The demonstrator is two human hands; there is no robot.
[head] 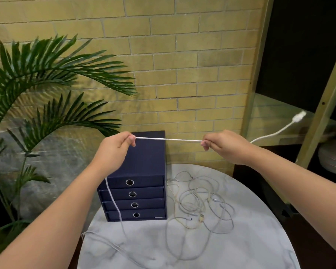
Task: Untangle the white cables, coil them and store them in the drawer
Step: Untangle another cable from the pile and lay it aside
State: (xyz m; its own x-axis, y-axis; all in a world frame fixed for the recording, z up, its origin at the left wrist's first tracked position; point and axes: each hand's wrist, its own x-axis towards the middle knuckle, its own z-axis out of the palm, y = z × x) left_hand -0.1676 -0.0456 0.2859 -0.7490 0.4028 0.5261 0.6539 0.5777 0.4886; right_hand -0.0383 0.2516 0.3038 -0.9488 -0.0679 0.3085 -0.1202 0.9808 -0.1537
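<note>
cable [168, 139], white braided, pulled taut and roughly level between both hands, up in the air above the drawer unit [146, 156]. left hand [113, 150] pinches it w/ thumb + curled fingers, right hand [223, 146] does the same at the other end of the span. past the right hand the cable runs out to the right and ends in a white plug [299, 116] in front of the shelf frame [327, 105]. below the left hand the tail drops across the drawer fronts and trails onto the marble-look round table [241, 249] near its left edge. drawer unit is navy, 4 drawers w/ ring pulls, all closed, sits at the back of the table against the yellow brick wall [182, 55]. rest of the white cables [200, 204] lie in a loose tangled pile on the table just right of the unit, several plugs visible in the pile. palm plant [47, 74] far left.
</note>
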